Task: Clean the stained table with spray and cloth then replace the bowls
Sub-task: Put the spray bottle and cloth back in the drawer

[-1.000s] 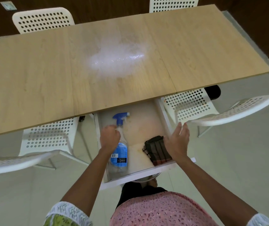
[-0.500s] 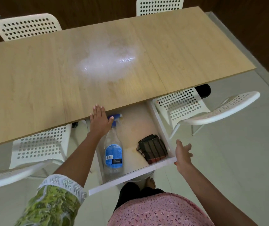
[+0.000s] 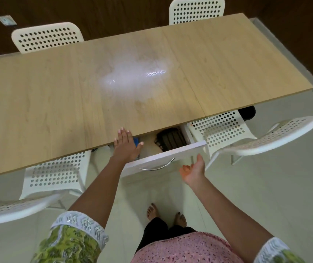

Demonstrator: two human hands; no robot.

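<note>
The wooden table (image 3: 57, 103) shows a pale glossy patch (image 3: 134, 76) in its middle. Under its near edge a white drawer (image 3: 169, 156) with a metal handle stands only slightly out. Inside it lies the dark cloth (image 3: 170, 138), and a blue bit of the spray bottle (image 3: 136, 141) peeks out beside my left hand. My left hand (image 3: 126, 145) rests flat with straight fingers on the table's near edge, above the drawer. My right hand (image 3: 193, 170) hovers open, palm up, just below the drawer front. No bowls are in view.
White perforated chairs stand at the near left (image 3: 55, 173), the near right (image 3: 246, 135) and behind the table (image 3: 47, 37), (image 3: 196, 10). My bare feet (image 3: 166, 215) stand on the pale tiled floor below the drawer.
The drawer has slid most of the way in, hiding nearly all of the bottle. My left hand let go of the bottle and moved onto the table edge; my right hand left the drawer front.
</note>
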